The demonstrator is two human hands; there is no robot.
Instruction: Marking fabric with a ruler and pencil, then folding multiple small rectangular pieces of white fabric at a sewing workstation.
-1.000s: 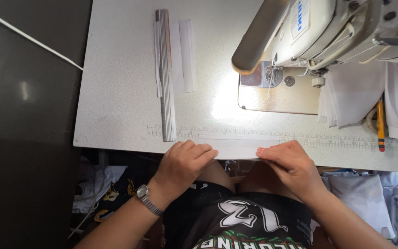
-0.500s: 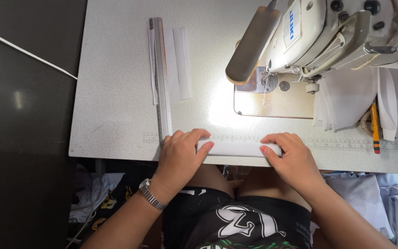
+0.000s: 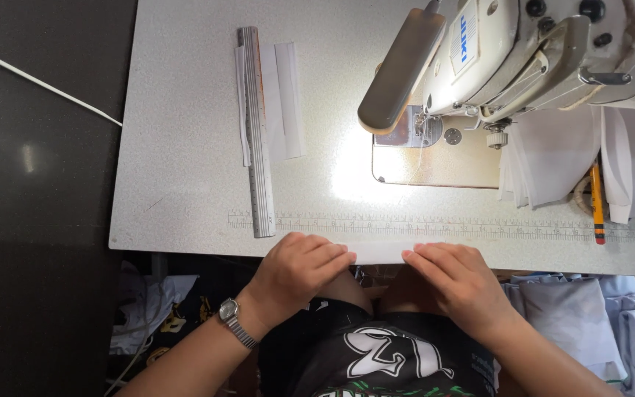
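A narrow white fabric strip (image 3: 378, 250) lies along the near edge of the white sewing table (image 3: 185, 191). My left hand (image 3: 299, 270), with a wristwatch on its wrist, presses down on the strip's left end. Its right end sits under the fingers of my right hand (image 3: 453, 279). Only the short middle part of the strip shows between the two hands. The strip runs just below a ruler scale (image 3: 479, 228) printed along the table.
A sewing machine (image 3: 494, 66) stands at the back right over its lit metal plate (image 3: 435, 151). A metal ruler (image 3: 256, 132) and white fabric strips (image 3: 284, 99) lie at the left. White fabric pieces (image 3: 553, 158) and a pencil (image 3: 597, 202) lie right. Bluish cloth (image 3: 589, 316) hangs below.
Both hands have moved closer together along the strip, so less of it shows between them. The view has shifted slightly.
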